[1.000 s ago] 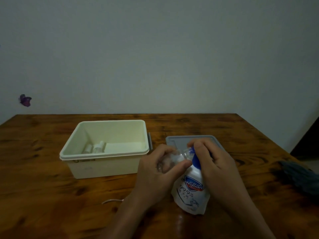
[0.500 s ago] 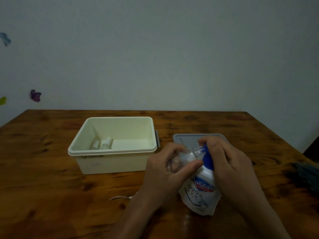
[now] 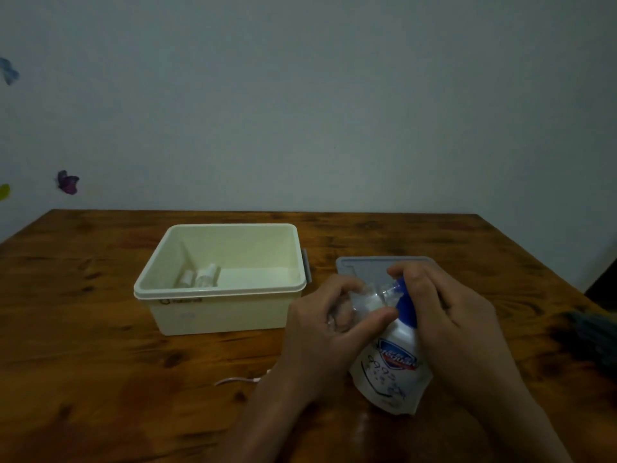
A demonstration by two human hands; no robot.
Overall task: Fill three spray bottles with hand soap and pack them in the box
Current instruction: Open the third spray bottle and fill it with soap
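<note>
dim table (image 3: 100,329), bottle (image 3: 364,300) half-hidden

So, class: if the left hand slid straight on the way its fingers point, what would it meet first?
The left hand, gripping the clear spray bottle, points right toward the soap refill pouch. It would probably press the bottle against the pouch's blue spout, then the right hand; depth is unclear.
</note>
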